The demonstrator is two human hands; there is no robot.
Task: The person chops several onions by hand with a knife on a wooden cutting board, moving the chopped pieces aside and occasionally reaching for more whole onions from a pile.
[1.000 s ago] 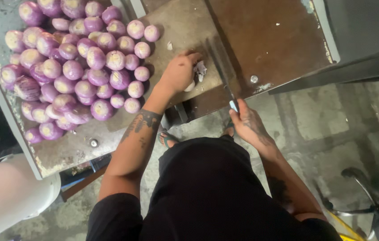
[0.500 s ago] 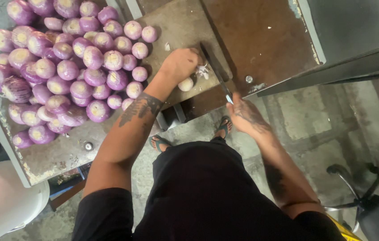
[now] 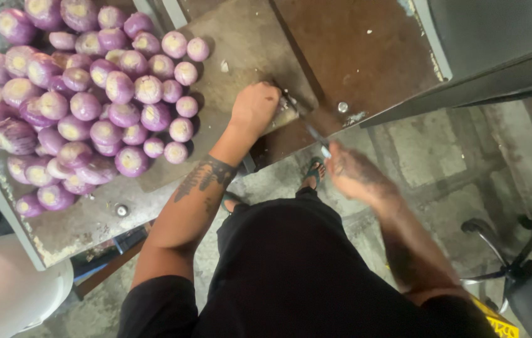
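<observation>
1. Our left hand had closed its fingers over a small onion on the worn grey cutting board.
2. Our right hand, blurred, gripped the thin-bladed knife, now drawn nearer the onion than a second before.
3. The heap of peeled purple onions lay left.
</observation>
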